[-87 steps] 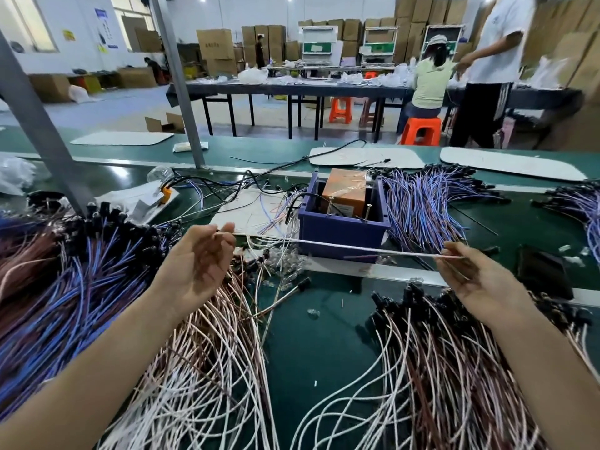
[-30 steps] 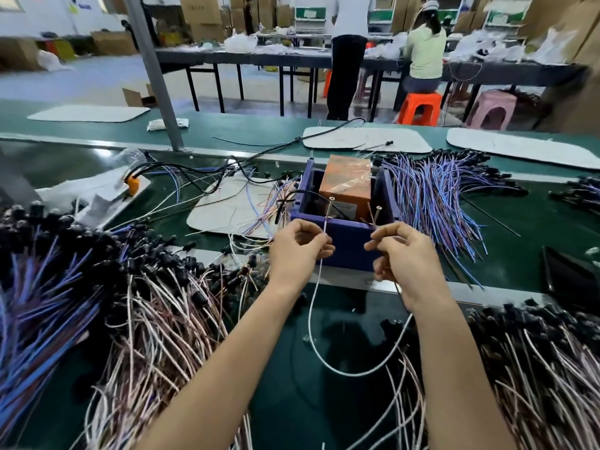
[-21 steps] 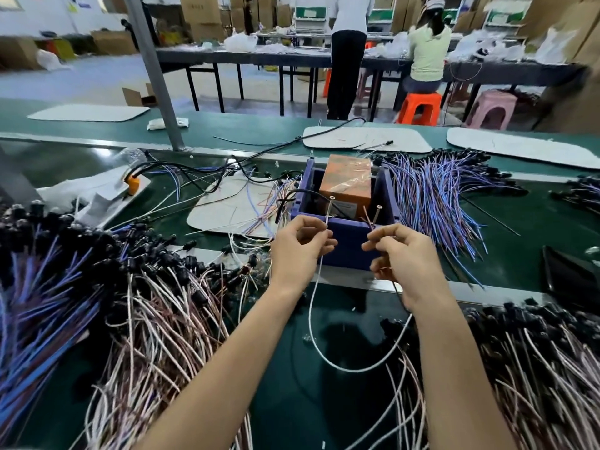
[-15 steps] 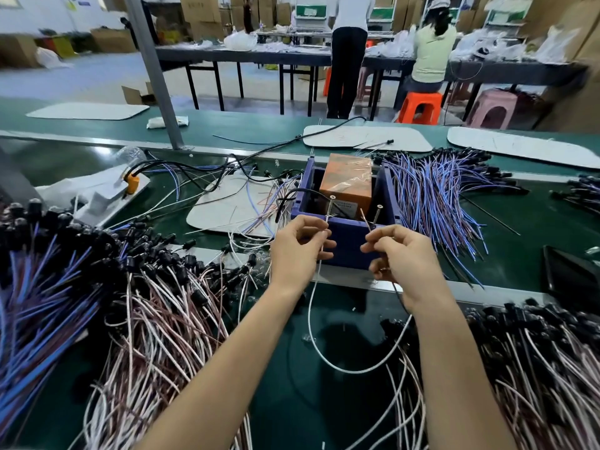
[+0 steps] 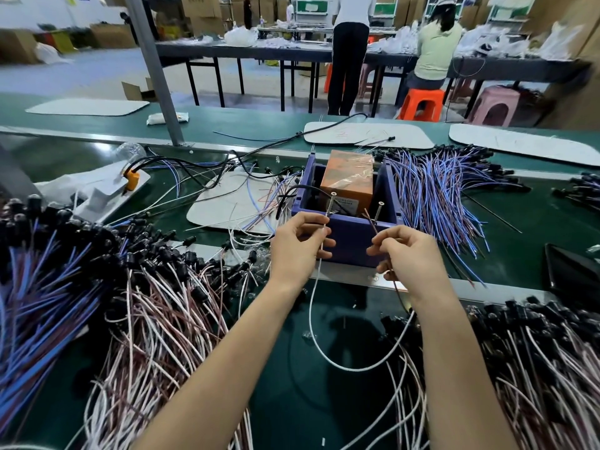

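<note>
Head view: left hand (image 5: 298,246) and right hand (image 5: 410,256) pinch a looped wire (image 5: 324,356) over green bench (image 5: 292,404), worktables (image 5: 256,53) behind

My left hand (image 5: 300,246) up front, thumb and forefinger pinched, my right hand (image 5: 407,256) beside it, fingers curled tight, both forearms (image 5: 224,358) outstretched.

We see a fan of blue and purple wires (image 5: 431,196) on the green worktop (image 5: 535,228), a heap of pink and white wires with black caps (image 5: 162,313) at the left, a white mat (image 5: 367,134) farther back, a grey metal post (image 5: 156,76) to its left, and an orange stool (image 5: 420,103) near a pink stool (image 5: 496,105) beyond
</note>
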Available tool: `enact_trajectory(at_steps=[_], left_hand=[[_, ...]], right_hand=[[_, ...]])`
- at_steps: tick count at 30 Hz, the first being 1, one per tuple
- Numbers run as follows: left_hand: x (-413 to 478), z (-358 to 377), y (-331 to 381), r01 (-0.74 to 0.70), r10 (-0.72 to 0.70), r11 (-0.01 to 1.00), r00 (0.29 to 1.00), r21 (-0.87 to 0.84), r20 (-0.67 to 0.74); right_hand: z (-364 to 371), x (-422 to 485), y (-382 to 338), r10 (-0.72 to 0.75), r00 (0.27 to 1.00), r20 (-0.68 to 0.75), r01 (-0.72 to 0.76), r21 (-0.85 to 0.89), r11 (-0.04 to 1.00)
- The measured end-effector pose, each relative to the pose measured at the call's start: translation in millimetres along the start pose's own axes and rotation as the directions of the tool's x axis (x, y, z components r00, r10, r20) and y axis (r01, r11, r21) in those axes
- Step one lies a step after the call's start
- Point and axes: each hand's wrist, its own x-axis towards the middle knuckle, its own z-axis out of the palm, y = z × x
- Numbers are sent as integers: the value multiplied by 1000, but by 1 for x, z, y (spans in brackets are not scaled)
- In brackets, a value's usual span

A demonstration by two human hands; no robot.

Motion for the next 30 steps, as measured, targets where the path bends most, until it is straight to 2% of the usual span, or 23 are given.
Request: enact_trajectory(at_steps=[15,30], left_hand=[[-1,1,1,5,-5,1000,1000,10,1],[-1,0,2,14,-14,1000,1000,0,2]], right_hand=[[-8,-1,-1,15,998,60,-14,-29,999],[-10,-1,1,18,999,44,-17,-29,999]])
